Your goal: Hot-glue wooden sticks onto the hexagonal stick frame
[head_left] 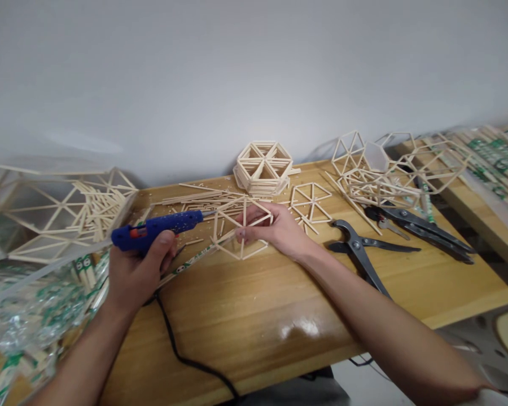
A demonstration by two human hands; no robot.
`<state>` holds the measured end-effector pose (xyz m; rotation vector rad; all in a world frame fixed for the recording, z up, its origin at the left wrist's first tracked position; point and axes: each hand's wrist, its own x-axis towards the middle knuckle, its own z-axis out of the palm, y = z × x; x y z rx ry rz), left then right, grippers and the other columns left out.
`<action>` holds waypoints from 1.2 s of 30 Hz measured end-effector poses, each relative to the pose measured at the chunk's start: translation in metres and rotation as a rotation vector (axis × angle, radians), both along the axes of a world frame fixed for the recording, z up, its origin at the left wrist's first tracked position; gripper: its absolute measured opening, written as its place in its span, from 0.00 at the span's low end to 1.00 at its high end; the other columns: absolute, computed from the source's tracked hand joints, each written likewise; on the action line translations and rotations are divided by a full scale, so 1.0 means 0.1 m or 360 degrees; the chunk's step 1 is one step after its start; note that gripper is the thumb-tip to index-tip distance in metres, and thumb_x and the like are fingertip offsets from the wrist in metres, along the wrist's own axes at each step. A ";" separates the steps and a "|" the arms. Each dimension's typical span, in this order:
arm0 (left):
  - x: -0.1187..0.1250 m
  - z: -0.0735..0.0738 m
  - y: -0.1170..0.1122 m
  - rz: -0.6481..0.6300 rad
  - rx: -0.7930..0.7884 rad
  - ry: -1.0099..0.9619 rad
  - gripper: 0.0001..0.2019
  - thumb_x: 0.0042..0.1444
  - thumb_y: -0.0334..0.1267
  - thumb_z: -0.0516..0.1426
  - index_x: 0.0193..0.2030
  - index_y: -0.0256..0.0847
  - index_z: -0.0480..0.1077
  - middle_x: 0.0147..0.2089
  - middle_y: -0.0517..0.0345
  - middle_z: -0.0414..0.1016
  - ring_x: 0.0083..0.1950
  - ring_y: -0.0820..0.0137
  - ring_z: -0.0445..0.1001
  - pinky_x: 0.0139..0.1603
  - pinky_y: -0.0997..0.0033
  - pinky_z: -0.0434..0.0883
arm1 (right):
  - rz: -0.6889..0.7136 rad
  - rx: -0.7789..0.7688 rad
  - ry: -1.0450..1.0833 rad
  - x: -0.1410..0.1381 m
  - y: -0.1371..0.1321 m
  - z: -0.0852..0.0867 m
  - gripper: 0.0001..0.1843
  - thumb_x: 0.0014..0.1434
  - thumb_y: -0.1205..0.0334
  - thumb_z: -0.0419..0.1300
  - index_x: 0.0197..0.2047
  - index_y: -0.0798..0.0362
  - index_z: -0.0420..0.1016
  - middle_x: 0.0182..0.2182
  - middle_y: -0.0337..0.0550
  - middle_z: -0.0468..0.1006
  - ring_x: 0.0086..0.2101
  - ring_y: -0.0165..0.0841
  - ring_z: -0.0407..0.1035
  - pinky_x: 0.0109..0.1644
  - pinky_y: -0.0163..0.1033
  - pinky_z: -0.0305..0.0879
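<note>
My left hand (138, 270) is wrapped round the grip of a blue hot glue gun (156, 228), with a long pale glue stick (63, 265) running out of its back. The gun's metal nozzle points right and reaches the left edge of a hexagonal stick frame (242, 225). My right hand (275, 228) pinches that frame near its middle, holding it tilted up above the table. Thin wooden spokes meet at the frame's centre. Whether the nozzle touches the wood I cannot tell. A similar hexagon frame (312, 203) lies just beyond my right wrist.
Behind stands a stack of hexagon frames (265, 163), with loose sticks (203, 197) beside it. Pliers (359, 248) and black cutters (427, 228) lie right. Stick lattices (398, 163) stand at back right and left. Wrapped chopsticks (38, 304) cover the left. A black cord (182, 358) crosses the wooden table (279, 349).
</note>
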<state>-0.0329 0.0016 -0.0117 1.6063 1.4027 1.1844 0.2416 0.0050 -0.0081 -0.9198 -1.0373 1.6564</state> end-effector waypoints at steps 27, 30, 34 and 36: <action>0.01 0.03 0.00 -0.0016 -0.0139 -0.0162 0.20 0.62 0.50 0.64 0.25 0.41 0.69 0.22 0.62 0.67 0.19 0.74 0.64 0.17 0.72 0.59 | -0.0060 -0.0017 -0.0046 0.01 0.01 0.01 0.21 0.41 0.56 0.83 0.36 0.53 0.83 0.27 0.38 0.83 0.26 0.32 0.76 0.34 0.36 0.76; 0.01 0.02 0.00 -0.0012 -0.0143 -0.0164 0.20 0.62 0.51 0.64 0.25 0.42 0.69 0.21 0.62 0.67 0.19 0.74 0.63 0.17 0.72 0.59 | -0.0063 -0.0026 -0.0071 0.01 0.01 0.02 0.21 0.40 0.55 0.83 0.34 0.53 0.83 0.27 0.38 0.83 0.27 0.32 0.76 0.34 0.37 0.76; 0.00 0.02 0.00 -0.0006 -0.0160 -0.0180 0.20 0.62 0.51 0.65 0.25 0.42 0.69 0.21 0.62 0.67 0.20 0.73 0.64 0.17 0.72 0.59 | -0.0056 -0.0019 -0.0078 0.01 0.01 0.03 0.19 0.40 0.56 0.82 0.34 0.53 0.83 0.27 0.38 0.83 0.27 0.32 0.76 0.34 0.36 0.75; 0.00 0.02 -0.01 0.0002 -0.0157 -0.0180 0.19 0.62 0.50 0.65 0.25 0.42 0.69 0.21 0.62 0.67 0.20 0.73 0.64 0.17 0.73 0.60 | -0.0059 -0.0019 -0.0098 0.01 0.00 0.03 0.19 0.41 0.55 0.82 0.34 0.53 0.83 0.27 0.38 0.83 0.27 0.32 0.76 0.35 0.37 0.76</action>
